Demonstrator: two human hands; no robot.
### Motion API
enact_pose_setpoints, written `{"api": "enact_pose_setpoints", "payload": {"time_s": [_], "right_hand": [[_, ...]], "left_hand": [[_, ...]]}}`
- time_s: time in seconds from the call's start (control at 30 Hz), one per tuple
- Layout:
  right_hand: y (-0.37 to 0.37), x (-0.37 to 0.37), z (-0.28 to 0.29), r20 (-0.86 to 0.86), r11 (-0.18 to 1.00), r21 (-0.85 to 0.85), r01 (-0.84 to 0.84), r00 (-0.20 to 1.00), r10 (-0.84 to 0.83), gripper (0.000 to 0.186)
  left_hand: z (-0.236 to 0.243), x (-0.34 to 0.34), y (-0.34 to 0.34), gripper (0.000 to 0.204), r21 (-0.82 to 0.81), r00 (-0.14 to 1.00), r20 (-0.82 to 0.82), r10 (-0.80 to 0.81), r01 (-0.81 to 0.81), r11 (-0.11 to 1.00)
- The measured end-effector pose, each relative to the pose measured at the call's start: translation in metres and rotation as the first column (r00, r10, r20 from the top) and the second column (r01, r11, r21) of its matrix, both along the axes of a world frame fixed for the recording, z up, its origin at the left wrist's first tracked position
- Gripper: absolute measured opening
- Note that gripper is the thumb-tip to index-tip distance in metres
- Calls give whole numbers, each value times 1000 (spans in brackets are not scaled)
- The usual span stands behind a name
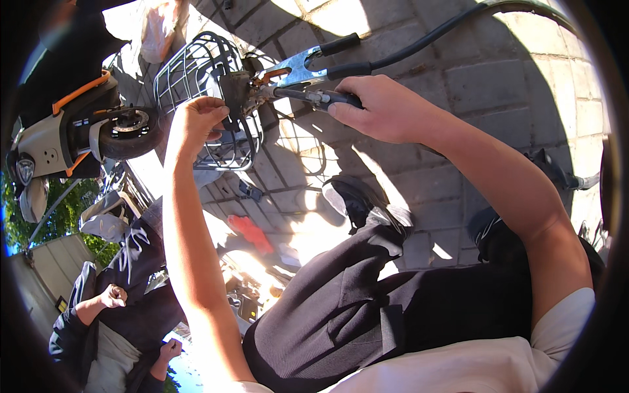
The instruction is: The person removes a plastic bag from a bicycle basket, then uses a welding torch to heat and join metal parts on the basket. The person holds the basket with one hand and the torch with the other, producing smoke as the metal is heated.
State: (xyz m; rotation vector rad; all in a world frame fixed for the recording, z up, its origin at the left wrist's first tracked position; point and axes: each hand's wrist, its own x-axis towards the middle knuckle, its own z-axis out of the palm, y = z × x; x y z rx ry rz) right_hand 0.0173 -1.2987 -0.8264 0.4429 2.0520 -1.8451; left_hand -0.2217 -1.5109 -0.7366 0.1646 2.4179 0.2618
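A dark wire basket (190,69) is on the left of the work spot, with a black flat part (234,98) at its right side. My left hand (194,121) pinches the edge of that black part; the fingers partly hide the grip. To the right, my right hand (377,108) is closed around the black handle of a grey metal hand tool (320,97). The tool's far end meets a worn metal joint (259,95) beside the basket. Just above lies a scuffed blue metal piece (295,69) with two black-sleeved prongs.
A thick black tube (432,42) curves to the upper right. On the brick paving (485,78) are a small dark object (249,190) and a red cloth-like thing (250,234). A scooter (72,134) stands at left. Another person's hand (114,296) shows at lower left.
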Motion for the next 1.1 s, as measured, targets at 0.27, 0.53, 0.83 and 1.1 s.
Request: {"api": "enact_pose_setpoints", "payload": {"time_s": [0.27, 0.53, 0.83, 1.1], "right_hand": [[2, -2, 7, -38, 996, -89, 22, 999, -26, 41], [-10, -3, 2, -159, 993, -77, 93, 982, -104, 37], [-21, 0, -9, -212, 991, -54, 123, 968, -132, 39], [-33, 4, -14, -231, 980, -122, 158, 956, -183, 39]], "left_hand": [[-2, -2, -2, 15, 19, 1000, 6, -22, 22, 1000], [-2, -2, -3, 18, 16, 1000, -14, -22, 22, 1000], [-2, -3, -5, 21, 30, 1000, 9, 3, -3, 1000], [-1, -2, -2, 14, 8, 1000, 6, -19, 19, 1000]]}}
